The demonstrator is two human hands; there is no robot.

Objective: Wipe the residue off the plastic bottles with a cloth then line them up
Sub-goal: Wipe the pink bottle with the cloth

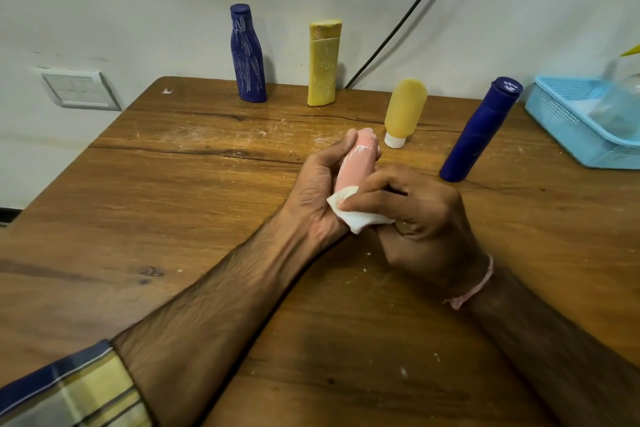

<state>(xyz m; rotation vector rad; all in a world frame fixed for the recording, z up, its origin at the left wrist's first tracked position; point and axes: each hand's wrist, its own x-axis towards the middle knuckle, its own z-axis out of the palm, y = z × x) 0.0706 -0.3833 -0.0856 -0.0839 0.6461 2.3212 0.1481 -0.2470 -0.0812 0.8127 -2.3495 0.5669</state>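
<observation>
Gripping the pink bottle (pixel 353 163), the left hand (pixel 322 191) is wrapped round its body while the right hand (pixel 412 215) pinches a white cloth (pixel 349 215) against its near end. Long axis runs away from the hands, far end tilted up. Risks: bottle squirming loose under rubbing pressure; residue apparently remaining under the gripping fingers.

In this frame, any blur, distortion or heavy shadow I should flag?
Head view: wide-angle bending leans the blue bottle and basket outward; hands and pink bottle are sharp enough; soft, even light, with the arms' shadow darkening the near table.
</observation>
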